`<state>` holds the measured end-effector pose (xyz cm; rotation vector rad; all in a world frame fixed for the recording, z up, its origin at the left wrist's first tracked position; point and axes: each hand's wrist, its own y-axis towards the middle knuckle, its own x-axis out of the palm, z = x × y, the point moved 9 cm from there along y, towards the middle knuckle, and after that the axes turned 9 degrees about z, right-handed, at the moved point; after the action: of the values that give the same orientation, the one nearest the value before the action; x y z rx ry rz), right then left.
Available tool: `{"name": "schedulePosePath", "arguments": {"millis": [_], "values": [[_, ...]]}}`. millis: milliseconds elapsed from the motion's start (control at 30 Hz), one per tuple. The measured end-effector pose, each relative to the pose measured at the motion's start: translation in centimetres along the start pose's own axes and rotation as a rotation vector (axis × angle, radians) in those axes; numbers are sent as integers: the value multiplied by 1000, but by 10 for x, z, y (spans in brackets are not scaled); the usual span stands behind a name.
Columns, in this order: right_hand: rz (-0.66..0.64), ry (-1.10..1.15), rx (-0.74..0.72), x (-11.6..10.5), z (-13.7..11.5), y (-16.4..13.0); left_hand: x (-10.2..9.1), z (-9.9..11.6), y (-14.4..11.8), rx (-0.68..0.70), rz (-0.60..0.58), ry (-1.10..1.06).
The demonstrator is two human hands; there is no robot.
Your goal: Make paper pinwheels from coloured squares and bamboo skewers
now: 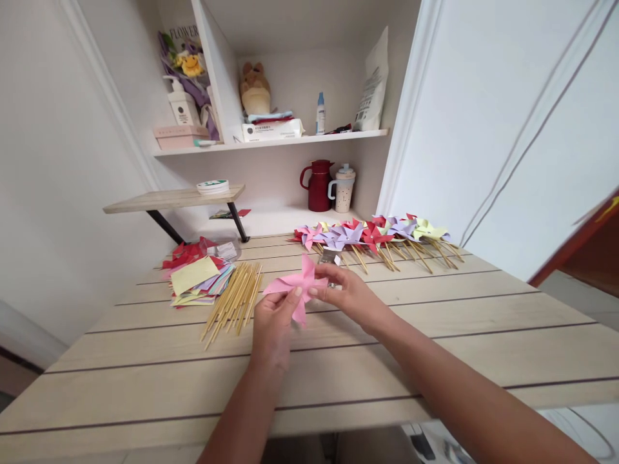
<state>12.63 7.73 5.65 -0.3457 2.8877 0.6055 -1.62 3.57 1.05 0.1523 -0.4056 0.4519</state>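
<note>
A pink paper pinwheel point(304, 281) is held up over the middle of the table, its blades folded in toward the centre. My left hand point(273, 316) pinches its lower left side, with the thumb near the centre. From the right, my right hand point(345, 290) grips the pinwheel between thumb and fingers. Left of my hands lies a loose bundle of thin wooden sticks point(235, 296). Beyond it is a stack of coloured paper pieces point(196, 277). A small clear packet point(330, 256) sits just behind my right hand, partly hidden.
Finished pinwheels on sticks point(372, 235) lie in a row at the back right. A small raised wooden shelf point(174, 198) stands at the back left on black legs. A red jug point(319, 187) and a lidded cup point(344, 190) stand in the cabinet behind the table point(387, 380).
</note>
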Motion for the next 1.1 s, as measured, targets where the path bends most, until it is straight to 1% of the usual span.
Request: {"name": "schedulePosePath", "arguments": {"millis": [67, 100, 200, 333, 567, 733, 933, 1000, 1100], "values": [[-56, 7, 18, 6, 1, -1, 1, 2, -2, 11, 11, 29], [-62, 14, 32, 8, 3, -1, 1, 3, -2, 13, 20, 39], [-39, 78, 77, 7, 6, -2, 0, 6, -3, 18, 44, 49], [-56, 165, 94, 9, 7, -2, 1, 8, -5, 19, 58, 58], [17, 32, 75, 5, 4, -2, 0, 3, -5, -8, 79, 90], [19, 22, 76, 5, 1, -3, 4, 2, -5, 5, 34, 81], [35, 73, 54, 3, -1, -1, 16, 2, -9, -35, -88, 80], [43, 68, 50, 2, 0, -1, 14, 0, -8, -39, -78, 89], [65, 48, 45, -1, 1, 0, 4, -3, -4, -32, -16, 58]]}}
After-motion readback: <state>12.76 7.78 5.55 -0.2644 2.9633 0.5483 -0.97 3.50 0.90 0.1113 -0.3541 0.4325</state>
